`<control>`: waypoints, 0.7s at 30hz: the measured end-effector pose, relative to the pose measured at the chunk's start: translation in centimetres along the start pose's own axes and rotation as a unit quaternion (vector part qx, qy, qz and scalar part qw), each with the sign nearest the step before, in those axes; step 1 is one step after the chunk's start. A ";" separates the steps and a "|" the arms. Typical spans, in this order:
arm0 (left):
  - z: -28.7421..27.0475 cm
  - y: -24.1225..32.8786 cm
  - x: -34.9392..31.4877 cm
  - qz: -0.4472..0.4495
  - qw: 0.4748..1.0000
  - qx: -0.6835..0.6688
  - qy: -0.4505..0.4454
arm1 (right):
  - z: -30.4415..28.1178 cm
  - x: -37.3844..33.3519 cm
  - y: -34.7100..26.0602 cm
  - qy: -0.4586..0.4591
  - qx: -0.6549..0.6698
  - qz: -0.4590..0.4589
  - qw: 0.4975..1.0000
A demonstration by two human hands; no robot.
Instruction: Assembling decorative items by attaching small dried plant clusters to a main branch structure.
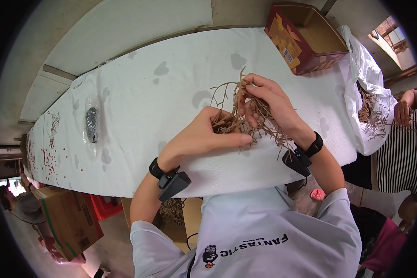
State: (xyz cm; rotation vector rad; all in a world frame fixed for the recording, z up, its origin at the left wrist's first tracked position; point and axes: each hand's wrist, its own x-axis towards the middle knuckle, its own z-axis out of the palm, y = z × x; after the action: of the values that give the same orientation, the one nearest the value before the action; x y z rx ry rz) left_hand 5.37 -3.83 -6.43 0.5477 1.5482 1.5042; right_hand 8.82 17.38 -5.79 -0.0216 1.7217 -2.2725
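A tangle of dry brown branching twigs (225,124) is held above the white tablecloth, in front of my chest. My left hand (200,134) is closed around the lower left part of it, with the thumb lying along the near side. My right hand (274,99) pinches the upper twigs between thumb and fingers, and more stems hang down beneath its palm. Thin tips stick out above and to the left of the hands. Some fingertips are hidden among the stems. Each of my wrists wears a black strap with a dark device.
An open maroon and gold box (305,46) stands at the far right. Beside it, a white plastic bag (363,76) holds more twigs, near another person's hand (403,111). A dark item in clear wrap (92,125) and scattered red bits (48,160) lie left. Cardboard boxes (67,217) stand below the table.
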 end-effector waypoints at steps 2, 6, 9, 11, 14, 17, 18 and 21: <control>0.3 0.0 0.1 0.015 0.983 0.184 -0.008 | -0.1 0.0 -0.1 0.010 0.009 0.009 1.000; 0.8 0.5 0.0 0.086 0.975 0.198 0.044 | -0.9 0.2 -0.3 0.039 0.031 0.016 0.999; 0.1 -1.1 0.2 0.163 0.940 0.284 0.092 | -1.9 0.2 -0.5 0.057 0.040 -0.003 0.998; -0.1 -1.2 0.1 0.200 0.917 0.325 0.115 | -2.7 0.1 -0.5 0.066 0.041 -0.041 0.996; 0.2 -0.5 -0.2 0.251 0.858 0.427 0.137 | -3.2 -0.3 -0.8 0.080 0.028 -0.070 0.994; 0.5 -0.5 -0.6 0.261 0.842 0.440 0.170 | -2.8 -0.7 -1.6 0.094 -0.001 -0.093 0.991; 0.6 -0.5 -0.8 0.266 0.834 0.446 0.187 | -2.4 -0.9 -1.9 0.106 -0.006 -0.101 0.989; 0.5 -0.4 -2.1 0.254 0.827 0.466 0.186 | -1.2 -1.8 -2.5 0.129 -0.014 -0.118 0.984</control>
State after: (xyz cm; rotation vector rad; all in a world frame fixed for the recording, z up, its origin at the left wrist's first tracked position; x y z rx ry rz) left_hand 7.01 -5.31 -6.16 1.3702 2.6013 1.1472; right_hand 9.77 19.53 -3.48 0.0703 1.9747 -2.5147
